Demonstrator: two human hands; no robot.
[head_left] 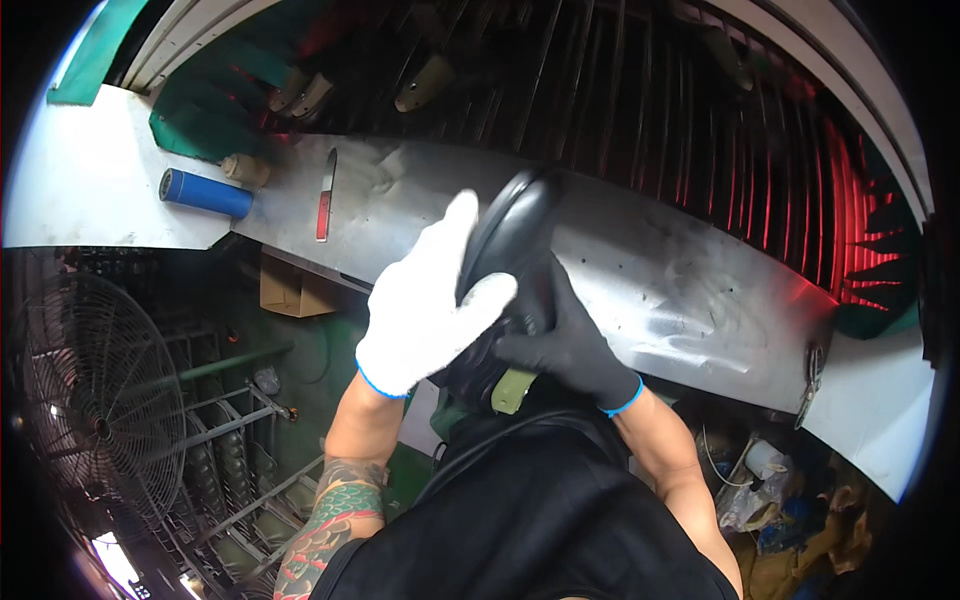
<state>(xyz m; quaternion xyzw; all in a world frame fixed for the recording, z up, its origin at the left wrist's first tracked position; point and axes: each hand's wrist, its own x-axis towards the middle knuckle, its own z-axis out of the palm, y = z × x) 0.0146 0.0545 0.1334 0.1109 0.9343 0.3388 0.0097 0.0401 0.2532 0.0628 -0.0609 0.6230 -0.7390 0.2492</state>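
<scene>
A glossy black rubber boot [512,235] is held up in front of me over the edge of a metal work surface [690,290]. My left hand [425,305], in a white glove with a blue cuff, wraps the boot's left side, thumb across its front. My right hand [570,345], in a black glove with a blue cuff, grips it from the right and underneath. An olive tab [512,390] hangs from the boot's lower end.
A blue cylinder [205,193] and a red-handled knife [326,195] lie on the metal surface at the left. Behind it runs a rack of dark vertical bars lit red [760,160]. A large floor fan [95,395] stands lower left; cluttered bags [770,495] lie lower right.
</scene>
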